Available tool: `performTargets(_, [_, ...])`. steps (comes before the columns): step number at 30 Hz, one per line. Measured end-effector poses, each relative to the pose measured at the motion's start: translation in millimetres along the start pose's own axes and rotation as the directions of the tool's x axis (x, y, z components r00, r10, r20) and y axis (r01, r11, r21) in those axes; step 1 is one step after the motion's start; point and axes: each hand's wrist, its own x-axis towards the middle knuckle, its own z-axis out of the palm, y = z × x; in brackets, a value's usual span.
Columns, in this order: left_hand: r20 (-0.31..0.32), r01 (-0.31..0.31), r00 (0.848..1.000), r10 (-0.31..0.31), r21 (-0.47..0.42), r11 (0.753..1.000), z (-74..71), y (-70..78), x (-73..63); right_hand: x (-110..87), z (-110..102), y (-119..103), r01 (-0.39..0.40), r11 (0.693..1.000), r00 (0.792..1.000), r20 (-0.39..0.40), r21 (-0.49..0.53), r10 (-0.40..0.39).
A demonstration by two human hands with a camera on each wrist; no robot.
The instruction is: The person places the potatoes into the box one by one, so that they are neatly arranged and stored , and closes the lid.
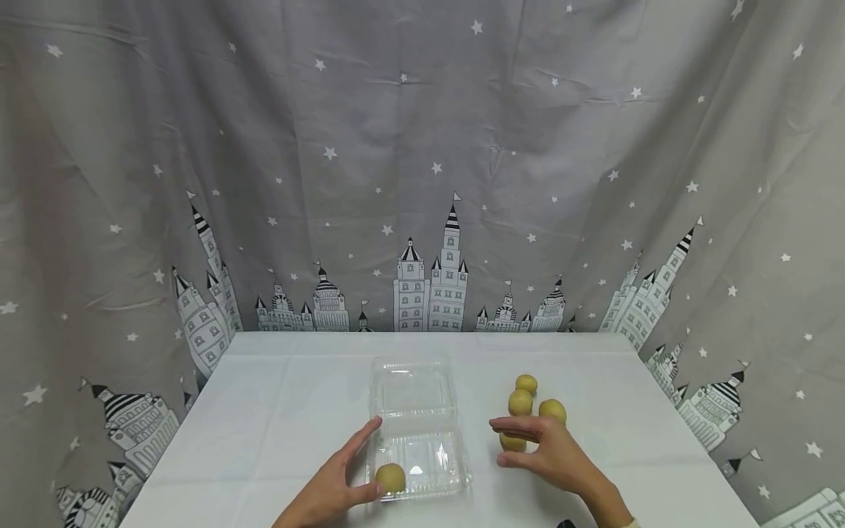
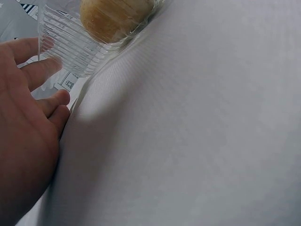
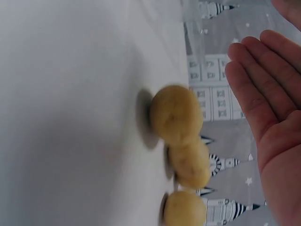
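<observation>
A clear plastic clamshell container lies with its lid laid back, away from me. One potato sits in the near left corner of its base. My left hand spreads thumb and fingers along the container's left side; in the left wrist view the fingertips meet its ribbed wall. To the right, my right hand hovers by a group of loose potatoes, its thumb apart from its straight fingers and nothing held. The nearest potato is partly hidden behind that hand.
Beyond the right hand are more potatoes on the white-covered table. A grey curtain printed with castles and stars hangs behind the table and at both sides. A small dark object shows at the near edge.
</observation>
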Motion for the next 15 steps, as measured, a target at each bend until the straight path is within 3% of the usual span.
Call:
performTargets(7, [0.006, -0.012, 1.0, 0.012, -0.006, 1.0, 0.1, -0.6, -0.2, -17.7, -15.1, 8.3, 0.012, 1.0, 0.999, -0.047, -0.02, -0.013])
performTargets(15, [0.002, -0.003, 1.0, 0.004, -0.022, 1.0, 1.0, 1.3, -0.7, -36.1, -34.2, 13.4, -0.066, 0.992, 0.993, -0.1, -0.106, 0.055])
